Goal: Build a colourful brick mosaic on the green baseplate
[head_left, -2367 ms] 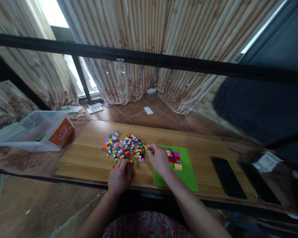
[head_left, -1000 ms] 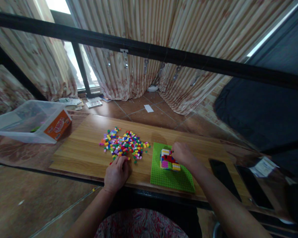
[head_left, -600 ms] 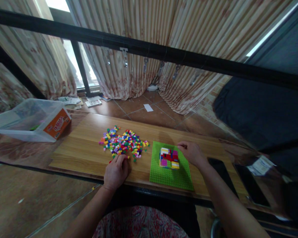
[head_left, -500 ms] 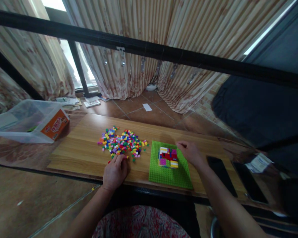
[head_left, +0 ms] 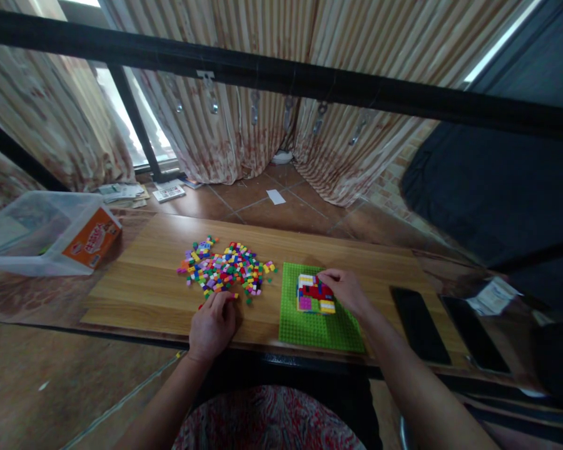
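Several small colourful toy bricks (head_left: 237,265) lie in a loose pile on the wooden board. At the pile's near edge, my left hand (head_left: 213,325) is closed, with a small red brick (head_left: 229,297) showing at its fingertips. A green studded baseplate (head_left: 319,334) carries a low block build (head_left: 316,292) in red, white, yellow, magenta and green. My right hand (head_left: 344,290) is pinched at the build's far right corner, its fingertips touching the top. Whatever those fingers hold is too small and covered to make out.
Two dark phone-like slabs (head_left: 420,324) lie right of the baseplate. A clear plastic bin (head_left: 60,265) with an orange label stands far left. A black rail (head_left: 272,72) crosses ahead, before striped curtains. Papers (head_left: 169,194) lie beyond the board.
My right hand has moved left, from beside the build onto its far right corner. My left hand stays at the pile's near edge. The view has shifted slightly.
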Available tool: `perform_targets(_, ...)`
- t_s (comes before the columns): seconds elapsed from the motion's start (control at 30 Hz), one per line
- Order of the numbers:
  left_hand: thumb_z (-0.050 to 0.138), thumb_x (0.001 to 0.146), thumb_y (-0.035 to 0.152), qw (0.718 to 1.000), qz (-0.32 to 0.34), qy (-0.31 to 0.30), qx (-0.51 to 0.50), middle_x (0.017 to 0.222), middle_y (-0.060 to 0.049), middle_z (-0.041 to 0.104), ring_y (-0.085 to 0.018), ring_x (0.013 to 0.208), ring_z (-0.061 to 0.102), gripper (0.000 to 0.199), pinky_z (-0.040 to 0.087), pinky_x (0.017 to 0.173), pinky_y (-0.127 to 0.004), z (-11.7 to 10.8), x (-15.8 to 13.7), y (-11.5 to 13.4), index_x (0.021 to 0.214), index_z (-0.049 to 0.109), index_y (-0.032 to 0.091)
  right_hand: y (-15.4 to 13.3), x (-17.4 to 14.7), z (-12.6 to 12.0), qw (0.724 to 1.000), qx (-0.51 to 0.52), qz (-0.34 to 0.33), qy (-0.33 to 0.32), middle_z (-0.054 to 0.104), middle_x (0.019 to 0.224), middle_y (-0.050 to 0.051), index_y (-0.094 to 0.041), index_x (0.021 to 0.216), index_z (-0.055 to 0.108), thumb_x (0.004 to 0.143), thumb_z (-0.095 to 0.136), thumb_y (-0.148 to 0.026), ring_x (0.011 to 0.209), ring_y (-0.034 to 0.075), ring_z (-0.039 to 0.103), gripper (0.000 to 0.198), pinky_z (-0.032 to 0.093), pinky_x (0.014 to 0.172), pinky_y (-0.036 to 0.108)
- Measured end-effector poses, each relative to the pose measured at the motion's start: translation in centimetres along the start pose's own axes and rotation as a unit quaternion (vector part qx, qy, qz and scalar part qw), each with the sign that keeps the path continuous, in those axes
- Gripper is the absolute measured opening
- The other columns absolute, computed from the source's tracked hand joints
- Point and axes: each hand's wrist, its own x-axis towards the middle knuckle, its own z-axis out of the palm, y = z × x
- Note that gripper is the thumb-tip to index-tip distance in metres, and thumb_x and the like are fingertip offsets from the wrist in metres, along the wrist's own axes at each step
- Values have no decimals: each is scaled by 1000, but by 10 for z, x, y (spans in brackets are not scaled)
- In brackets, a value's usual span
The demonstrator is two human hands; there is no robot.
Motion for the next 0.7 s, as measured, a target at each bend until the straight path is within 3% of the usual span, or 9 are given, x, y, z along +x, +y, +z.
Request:
perform_targets(0.27, 48, 88, 22, 1000, 15, 11, -7, 91, -3, 67, -17, 80, 64, 12, 44, 66, -25, 1, 0, -2, 94, 58, 22, -3, -6, 9, 999, 2, -26, 47, 74, 84, 3, -21, 78, 73, 82, 51, -36, 81, 19, 66, 26, 48, 78, 31)
perform_targets(0.43, 45, 89, 23, 999, 39, 18, 7, 86, -4, 67, -18, 78, 63, 13, 43, 65, -26, -4, 2, 0, 93, 57, 22, 9, -14, 11, 989, 74, -16, 124, 74, 96, 8, -17, 94, 70, 87, 45, -45, 88, 20, 66, 39, 50, 80, 32)
perform_targets(0.57, 47, 87, 22, 999, 37, 17, 14, 85, -3, 66, -18, 76, 63, 12, 42, 62, -27, -5, 3, 0, 92, 57, 21, 29, -38, 16, 961, 161, 44, 222, 72, 100, 15, -13, 103, 67, 89, 36, -56, 88, 24, 67, 55, 52, 77, 35)
perform_targets(0.7, 47, 87, 20, 999, 43, 25, 12, 86, -4, 65, -18, 76, 63, 11, 43, 62, -26, -4, 3, -1, 92, 56, 22, 33, -75, 25, 961, 131, 33, 242, 70, 105, 16, -15, 105, 65, 89, 39, -55, 98, 27, 64, 51, 49, 88, 41)
